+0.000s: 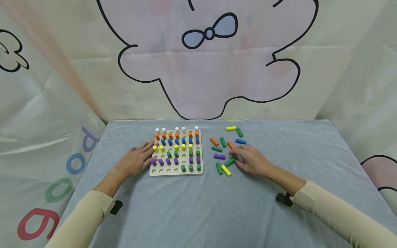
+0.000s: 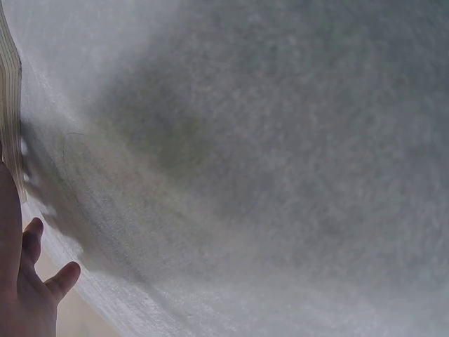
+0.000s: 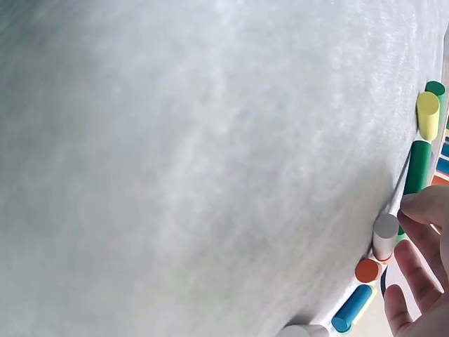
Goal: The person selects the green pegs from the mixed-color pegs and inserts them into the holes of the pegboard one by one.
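A pale wooden pegboard (image 1: 176,174) stands on the cloth, with coloured pegs upright in its holes. My left hand (image 1: 136,160) lies at its left edge, fingers stretched out, fingertips right beside the yellow and purple pegs. In the left wrist view, part of that hand (image 2: 28,295) appears near the board's side (image 2: 10,105). To the right, my right hand (image 1: 252,160) is low among loose pegs, its fingers slightly bent and apart. Its thumb overlaps the end of a green peg (image 3: 419,165). A white peg (image 3: 385,235) lies close by the fingertips.
Loose pegs lie between the board and my right hand, among them a purple peg (image 1: 219,156), a yellow peg (image 1: 226,170) and a blue peg (image 1: 241,141). Farther back is another yellow peg (image 1: 231,128). A grey-blue cloth (image 1: 186,210) covers the table, before a printed curtain (image 1: 198,69).
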### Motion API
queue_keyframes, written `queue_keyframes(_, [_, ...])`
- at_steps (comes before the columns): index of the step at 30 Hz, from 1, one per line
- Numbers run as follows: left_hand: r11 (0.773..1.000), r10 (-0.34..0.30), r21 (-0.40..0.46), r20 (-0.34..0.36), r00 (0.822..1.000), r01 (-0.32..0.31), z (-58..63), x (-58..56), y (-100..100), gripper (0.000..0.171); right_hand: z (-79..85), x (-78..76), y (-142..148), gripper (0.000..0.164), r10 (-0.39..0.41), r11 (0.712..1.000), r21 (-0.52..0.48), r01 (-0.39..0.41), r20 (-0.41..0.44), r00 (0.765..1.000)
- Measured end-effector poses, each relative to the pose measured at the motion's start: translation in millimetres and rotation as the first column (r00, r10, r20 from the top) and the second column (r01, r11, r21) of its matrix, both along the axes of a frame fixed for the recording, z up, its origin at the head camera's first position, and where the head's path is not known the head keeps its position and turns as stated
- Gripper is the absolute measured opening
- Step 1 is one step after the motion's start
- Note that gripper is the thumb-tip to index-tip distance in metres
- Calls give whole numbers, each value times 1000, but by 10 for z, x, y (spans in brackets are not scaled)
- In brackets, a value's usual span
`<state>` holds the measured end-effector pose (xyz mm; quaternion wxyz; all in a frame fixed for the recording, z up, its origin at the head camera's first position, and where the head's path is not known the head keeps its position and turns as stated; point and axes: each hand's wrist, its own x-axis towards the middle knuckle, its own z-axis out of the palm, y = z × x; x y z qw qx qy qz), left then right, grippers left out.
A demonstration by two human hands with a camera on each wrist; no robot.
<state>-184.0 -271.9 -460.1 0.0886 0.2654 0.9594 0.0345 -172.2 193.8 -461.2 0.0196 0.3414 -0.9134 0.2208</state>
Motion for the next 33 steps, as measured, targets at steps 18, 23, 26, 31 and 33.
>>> queue_keyframes(18, [1000,24,-1,25,999,-24,0,7,6,65,116,-43,-2,32,60,996,-67,-64,-62,996])
queue_keyframes(23, [1000,22,-2,25,999,-22,0,10,2,65,159,-50,-31,32,73,993,-84,-78,-63,995])
queue_keyframes(26, [1000,20,-7,28,999,-20,-8,6,-7,64,181,-48,-47,32,70,994,-82,-75,-57,996])
queue_keyframes(31, [1000,20,-4,31,999,-20,-13,4,-9,64,201,-47,-68,32,67,994,-79,-73,-70,995])
queue_keyframes(33, [1000,20,0,31,999,-20,-12,2,-6,65,217,-46,-77,31,69,993,-86,-76,-83,994])
